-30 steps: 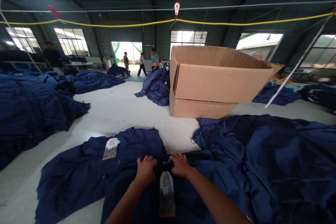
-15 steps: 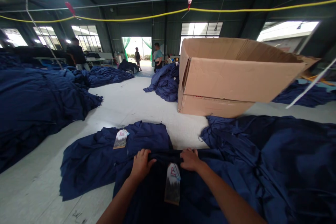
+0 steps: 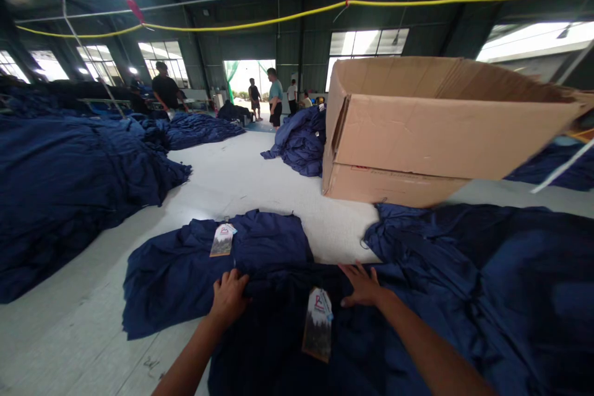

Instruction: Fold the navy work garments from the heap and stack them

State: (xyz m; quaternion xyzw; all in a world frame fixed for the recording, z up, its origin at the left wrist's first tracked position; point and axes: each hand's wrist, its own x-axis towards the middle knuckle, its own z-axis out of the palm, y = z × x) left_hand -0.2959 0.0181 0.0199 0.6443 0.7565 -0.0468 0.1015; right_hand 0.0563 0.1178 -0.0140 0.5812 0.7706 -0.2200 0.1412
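A dark navy fabric garment [image 3: 278, 334] lies nearest the camera on a pale grey flat surface [image 3: 232, 167], its upper part beneath the person's two hands. The left hand [image 3: 229, 298] rests on its upper left part, back of the hand upward and fingers bent over the cloth; whether this grip is closed on any fabric cannot be told. The right hand [image 3: 362, 286] lies at the upper right part with its grip open, fingers spread and thumb apart from them. Between the hands, a little nearer the camera, a white and grey paper hang tag with a forest print [image 3: 318, 325] lies on the garment. Just beyond the left hand is a second navy garment with folded edges [image 3: 171, 272], bearing a similar white-topped paper tag [image 3: 221, 240]. A large heap of navy fabric [image 3: 501, 284] lies to the right, and another broad navy heap [image 3: 78, 192] spreads across the left side. Beyond the right hand stands a large open-topped brown cardboard box [image 3: 440, 136], with a smaller navy fabric pile [image 3: 301, 139] just beside its left side. Several people stand in the background, one in a teal shirt [image 3: 275, 94].
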